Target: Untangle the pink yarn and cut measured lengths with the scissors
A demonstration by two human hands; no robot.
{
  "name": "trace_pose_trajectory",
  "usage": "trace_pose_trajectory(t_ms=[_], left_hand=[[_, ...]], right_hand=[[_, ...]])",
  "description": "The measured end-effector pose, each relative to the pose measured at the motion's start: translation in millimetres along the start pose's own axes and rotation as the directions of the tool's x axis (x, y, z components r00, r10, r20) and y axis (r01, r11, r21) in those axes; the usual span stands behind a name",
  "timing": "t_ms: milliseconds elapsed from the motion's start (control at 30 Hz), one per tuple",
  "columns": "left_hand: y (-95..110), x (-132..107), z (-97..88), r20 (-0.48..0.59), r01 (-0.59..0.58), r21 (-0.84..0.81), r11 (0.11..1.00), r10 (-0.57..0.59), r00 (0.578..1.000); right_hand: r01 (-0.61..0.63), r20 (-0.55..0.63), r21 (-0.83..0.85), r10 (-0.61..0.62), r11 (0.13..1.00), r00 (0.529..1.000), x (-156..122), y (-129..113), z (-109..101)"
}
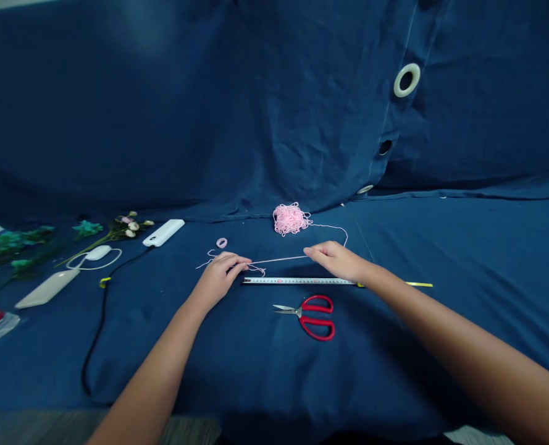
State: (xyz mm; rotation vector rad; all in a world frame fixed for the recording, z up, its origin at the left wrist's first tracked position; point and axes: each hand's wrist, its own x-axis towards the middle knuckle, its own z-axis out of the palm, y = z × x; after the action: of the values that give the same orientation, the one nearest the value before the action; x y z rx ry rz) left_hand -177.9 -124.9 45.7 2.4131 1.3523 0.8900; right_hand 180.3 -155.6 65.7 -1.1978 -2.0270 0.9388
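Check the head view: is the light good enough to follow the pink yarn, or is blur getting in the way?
Head view: dim, bluish light without glare; the pink yarn stays distinct against the navy cloth, its fine strand slightly soft; the right hand casts a shadow.

Head-worn view, facing forward, angled down
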Motion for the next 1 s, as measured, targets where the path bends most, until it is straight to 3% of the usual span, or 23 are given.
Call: trace_pose_trajectory(t_ms=[200,333,467,667,867,1000], left_hand=[[-1.1,-3.6,-1.7,0.077,0.009,0.037,0.999,-0.012,0.997],[-4.0,-4.7,-4.3,0.138,0.072,0.016,0.997,-0.073,0.988],[-5.9,-5.0,-5.1,0.14,0.102,-0.01,0.995,-0.099,0.985],[-3.2,-5.5,-3.2,0.24,0.203,-0.007,0.979,-0.196,0.951],[-0.4,-3.4,0.2,0.308,0.122,-0.003,0.993,-0.115,0.944],[-6.6,-3.1,0.2,0.323,0.097,0.003,0.995,-0.093,0.942]], right_hand=[[-0.026,-0.029,-0.305,0.018,0.952,0.999,-28.5,19.3,-31.7],[-0.058,-0.031,-0.389,0.05,0.919,0.998,-47.0,27.3,-47.3],[-0.084,-0.095,-0.326,0.055,0.942,0.994,-59.8,36.4,-52.4],[-0.159,-0.192,-0.181,0.124,0.971,0.974,-68.0,60.0,-52.0],[-0.344,-0.253,-0.12,0.306,0.931,0.918,-72.6,67.7,-57.5],[-0.447,-0.183,-0.084,0.427,0.891,0.886,-74.1,74.0,-63.3]])
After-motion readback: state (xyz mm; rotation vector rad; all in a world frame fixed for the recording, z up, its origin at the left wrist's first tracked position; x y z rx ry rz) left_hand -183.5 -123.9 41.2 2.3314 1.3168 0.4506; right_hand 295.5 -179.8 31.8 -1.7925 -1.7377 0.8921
